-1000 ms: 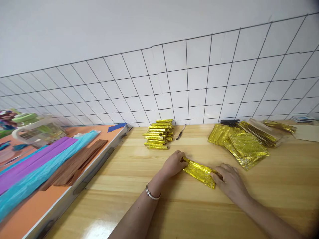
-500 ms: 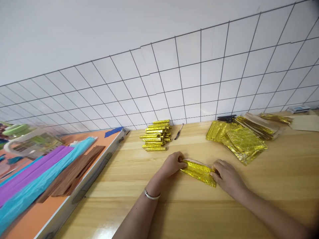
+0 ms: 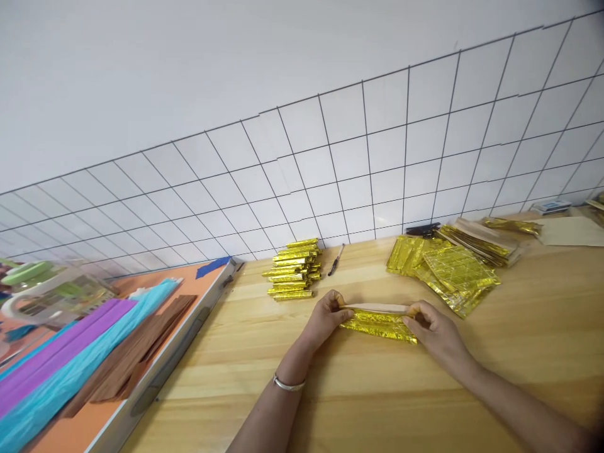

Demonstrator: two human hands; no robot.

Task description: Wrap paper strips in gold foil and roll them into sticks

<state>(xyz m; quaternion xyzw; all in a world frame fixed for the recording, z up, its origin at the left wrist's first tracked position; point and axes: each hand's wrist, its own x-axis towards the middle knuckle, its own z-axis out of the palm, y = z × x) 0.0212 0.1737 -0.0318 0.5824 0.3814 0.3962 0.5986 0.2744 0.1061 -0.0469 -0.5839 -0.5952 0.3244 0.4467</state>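
Note:
A sheet of gold foil paper is stretched between my two hands just over the wooden table, its pale back showing along the folded far edge. My left hand pinches the left end between thumb and fingers. At the right end, my right hand grips it the same way. Beyond my left hand lies a stack of narrow gold foil rolls. Flat gold foil sheets are piled past my right hand.
A pen lies beside the rolls. Behind the foil pile sits a black object by the grid-lined wall. To the left, an orange surface with a raised edge holds purple paper, light-blue paper, brown strips and a clear container.
The foil sheet has turned more level, and its pale far edge shows more plainly as a folded strip. My right fingers have shifted up to that edge. The view has moved slightly.

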